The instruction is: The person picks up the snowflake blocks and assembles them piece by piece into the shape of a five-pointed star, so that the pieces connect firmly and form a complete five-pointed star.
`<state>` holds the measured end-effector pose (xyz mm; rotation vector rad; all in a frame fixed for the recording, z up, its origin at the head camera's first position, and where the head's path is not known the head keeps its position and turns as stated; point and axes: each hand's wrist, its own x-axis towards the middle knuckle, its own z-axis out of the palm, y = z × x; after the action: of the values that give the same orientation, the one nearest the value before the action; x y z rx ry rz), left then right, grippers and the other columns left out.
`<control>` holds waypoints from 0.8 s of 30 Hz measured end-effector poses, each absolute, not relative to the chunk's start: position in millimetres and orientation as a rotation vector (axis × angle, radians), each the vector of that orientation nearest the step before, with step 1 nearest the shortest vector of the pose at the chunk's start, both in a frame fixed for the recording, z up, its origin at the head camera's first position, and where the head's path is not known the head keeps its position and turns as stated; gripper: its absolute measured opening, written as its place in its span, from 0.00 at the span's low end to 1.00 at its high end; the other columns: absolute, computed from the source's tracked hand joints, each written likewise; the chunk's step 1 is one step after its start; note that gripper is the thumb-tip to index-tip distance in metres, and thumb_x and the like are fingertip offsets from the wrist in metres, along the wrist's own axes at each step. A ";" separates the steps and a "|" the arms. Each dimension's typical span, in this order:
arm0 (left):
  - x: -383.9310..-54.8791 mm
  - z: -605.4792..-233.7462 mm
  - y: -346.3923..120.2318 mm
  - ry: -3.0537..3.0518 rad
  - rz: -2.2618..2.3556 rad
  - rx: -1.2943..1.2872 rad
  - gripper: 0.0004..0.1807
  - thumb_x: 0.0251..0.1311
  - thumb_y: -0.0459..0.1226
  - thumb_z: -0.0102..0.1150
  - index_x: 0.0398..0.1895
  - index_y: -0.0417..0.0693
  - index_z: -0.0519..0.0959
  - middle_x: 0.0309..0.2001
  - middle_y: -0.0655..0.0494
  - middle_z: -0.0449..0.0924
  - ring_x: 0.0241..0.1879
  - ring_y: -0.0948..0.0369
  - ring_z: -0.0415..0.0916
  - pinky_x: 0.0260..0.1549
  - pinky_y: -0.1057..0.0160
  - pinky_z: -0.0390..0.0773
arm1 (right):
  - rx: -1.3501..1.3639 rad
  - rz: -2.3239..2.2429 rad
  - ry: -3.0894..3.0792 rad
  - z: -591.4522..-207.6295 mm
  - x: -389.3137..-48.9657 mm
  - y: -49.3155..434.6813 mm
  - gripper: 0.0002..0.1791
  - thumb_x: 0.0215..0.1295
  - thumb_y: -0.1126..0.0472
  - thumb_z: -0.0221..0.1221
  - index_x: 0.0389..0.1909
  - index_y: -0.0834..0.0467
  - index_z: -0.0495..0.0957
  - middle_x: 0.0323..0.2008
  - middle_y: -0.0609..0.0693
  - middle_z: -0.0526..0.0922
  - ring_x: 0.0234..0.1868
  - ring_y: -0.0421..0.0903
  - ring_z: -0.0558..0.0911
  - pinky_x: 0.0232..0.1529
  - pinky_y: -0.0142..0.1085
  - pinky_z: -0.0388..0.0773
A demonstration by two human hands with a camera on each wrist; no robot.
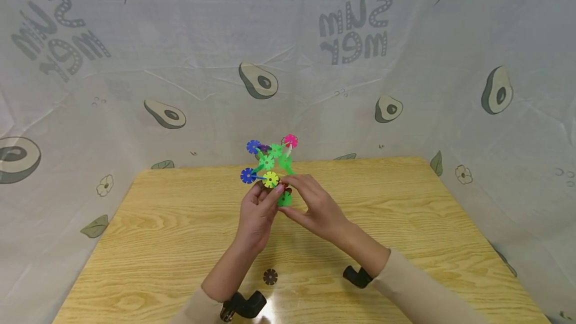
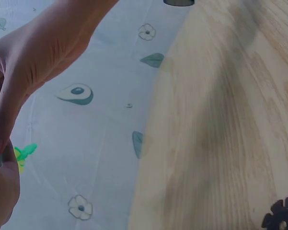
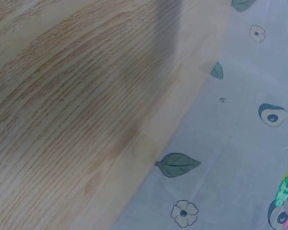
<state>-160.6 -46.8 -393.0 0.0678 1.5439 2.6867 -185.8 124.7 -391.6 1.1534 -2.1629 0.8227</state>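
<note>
A model of interlocking notched plastic discs [image 1: 266,162], in green, blue, yellow, pink and dark tones, is held up above the table. My left hand [image 1: 257,216] grips its lower part from the left, thumb near the yellow disc [image 1: 270,179]. From the right, my right hand [image 1: 321,209] holds the model's lower end, its thumb and forefinger around a green disc [image 1: 284,198] and a red piece partly covered by fingers. Only a green and yellow bit [image 2: 25,152] shows in the left wrist view. In the right wrist view, part of the model [image 3: 286,191] appears at the edge.
A single dark brown notched disc [image 1: 270,277] lies on the wooden table [image 1: 180,224] near the front, between the forearms. Behind and beside the table hangs a pale cloth [image 1: 216,54] printed with avocados, leaves and flowers. A black wrist mount [image 1: 245,305] sits on the left forearm.
</note>
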 end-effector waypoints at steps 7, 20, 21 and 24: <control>-163.2 -389.5 -44.0 1.584 2.704 0.100 0.16 0.73 0.27 0.57 0.61 0.37 0.73 0.45 0.61 0.88 0.48 0.63 0.88 0.52 0.66 0.87 | 1.112 0.818 -2.161 -390.9 -185.9 122.6 0.35 0.58 0.64 0.77 0.66 0.64 0.74 0.59 0.57 0.81 0.62 0.52 0.80 0.63 0.44 0.85; -169.4 -390.7 -49.2 1.673 2.690 0.082 0.16 0.71 0.26 0.60 0.59 0.35 0.75 0.42 0.62 0.88 0.46 0.64 0.89 0.55 0.66 0.87 | 1.054 0.959 -2.251 -393.3 -179.4 127.3 0.34 0.67 0.62 0.71 0.70 0.63 0.69 0.63 0.58 0.77 0.66 0.53 0.78 0.66 0.48 0.82; -169.6 -390.6 -50.2 1.678 2.689 0.077 0.16 0.71 0.25 0.60 0.59 0.35 0.75 0.42 0.62 0.88 0.46 0.64 0.89 0.56 0.65 0.86 | 1.026 1.015 -2.252 -394.9 -177.3 128.4 0.30 0.69 0.63 0.69 0.68 0.64 0.69 0.62 0.59 0.78 0.64 0.53 0.79 0.64 0.48 0.83; -169.6 -389.2 -54.0 1.695 2.684 0.075 0.16 0.71 0.25 0.59 0.59 0.35 0.75 0.42 0.62 0.88 0.45 0.64 0.90 0.56 0.65 0.86 | 0.947 1.187 -2.275 -403.6 -171.9 131.3 0.18 0.72 0.66 0.64 0.59 0.64 0.74 0.54 0.59 0.81 0.56 0.54 0.83 0.56 0.46 0.87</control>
<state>-169.6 -54.0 -389.2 0.0746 1.6952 2.6837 -171.9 131.3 -403.6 0.9472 -2.2754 1.1867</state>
